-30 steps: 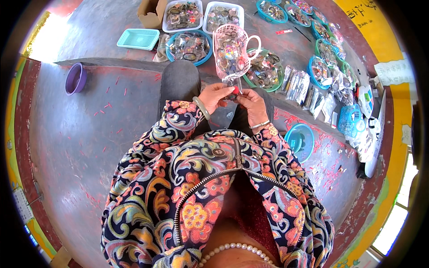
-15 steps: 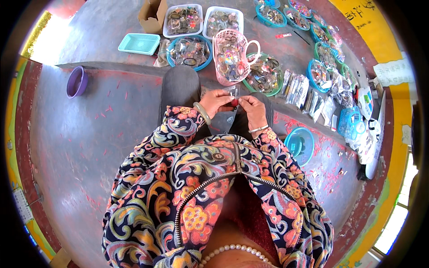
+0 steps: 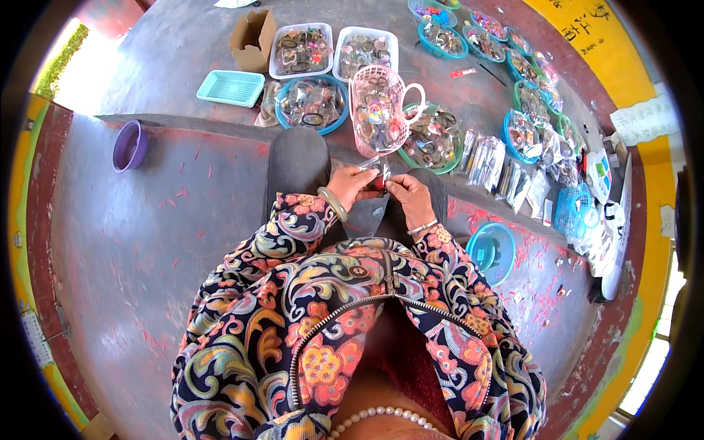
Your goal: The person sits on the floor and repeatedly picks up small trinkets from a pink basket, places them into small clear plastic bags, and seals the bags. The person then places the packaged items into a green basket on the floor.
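Above my knees, a small clear plastic bag (image 3: 378,167) with something dark and red in it is held between both hands. My left hand (image 3: 352,186) pinches its left side with fingers closed. My right hand (image 3: 411,198) has thumb and forefinger pressed together at its lower right edge. The small item inside is too tiny to make out. Just beyond my fingers stands a pink basket (image 3: 361,125) with a handle, heaped with small packaged trinkets. Right of it sits a green basket (image 3: 456,155) of similar packets.
On the raised ledge ahead are white trays (image 3: 274,53), a blue basin (image 3: 343,117), a turquoise tray (image 3: 230,88) and a cardboard box (image 3: 251,42). Several filled baskets and bagged bundles (image 3: 480,155) line the right. A purple basin (image 3: 130,147) and a turquoise basin (image 3: 504,258) stand on the floor.
The whole view has shifted, so the surroundings and hands sit lower in the picture. Both hands stay close together on the bag, and its red content shows less.
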The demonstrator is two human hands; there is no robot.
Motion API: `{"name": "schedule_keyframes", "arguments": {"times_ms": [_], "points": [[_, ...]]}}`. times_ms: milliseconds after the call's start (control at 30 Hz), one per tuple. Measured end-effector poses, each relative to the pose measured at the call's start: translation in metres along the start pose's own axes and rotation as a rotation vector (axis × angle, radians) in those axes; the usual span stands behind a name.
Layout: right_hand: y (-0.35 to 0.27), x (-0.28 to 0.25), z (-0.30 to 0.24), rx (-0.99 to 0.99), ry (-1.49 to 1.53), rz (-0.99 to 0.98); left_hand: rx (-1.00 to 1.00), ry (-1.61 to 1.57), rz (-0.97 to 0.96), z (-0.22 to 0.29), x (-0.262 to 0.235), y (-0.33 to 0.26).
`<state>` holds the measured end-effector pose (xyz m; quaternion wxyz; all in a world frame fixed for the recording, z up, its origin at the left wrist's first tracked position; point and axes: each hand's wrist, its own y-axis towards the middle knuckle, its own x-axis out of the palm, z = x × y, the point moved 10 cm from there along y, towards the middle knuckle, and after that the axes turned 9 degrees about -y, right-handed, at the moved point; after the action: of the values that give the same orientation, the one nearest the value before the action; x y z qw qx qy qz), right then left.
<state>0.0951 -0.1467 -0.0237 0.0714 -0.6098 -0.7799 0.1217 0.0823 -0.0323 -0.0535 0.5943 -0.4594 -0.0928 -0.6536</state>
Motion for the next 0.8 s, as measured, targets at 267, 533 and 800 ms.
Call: {"name": "schedule_keyframes", "arguments": {"times_ms": [267, 533, 800], "points": [[0.014, -0.004, -0.013, -0.018, -0.073, 0.022, 0.058, -0.120, 0.052, 0.010, 0.000, -0.004], [0.120, -0.047, -0.097, -0.322, -0.702, 0.319, 0.030, 0.003, 0.150, 0.013, -0.002, -0.011], [0.247, -0.071, -0.076, -0.227, -0.953, 0.403, -0.062, 0.094, 0.095, 0.004, 0.007, -0.007]]}}
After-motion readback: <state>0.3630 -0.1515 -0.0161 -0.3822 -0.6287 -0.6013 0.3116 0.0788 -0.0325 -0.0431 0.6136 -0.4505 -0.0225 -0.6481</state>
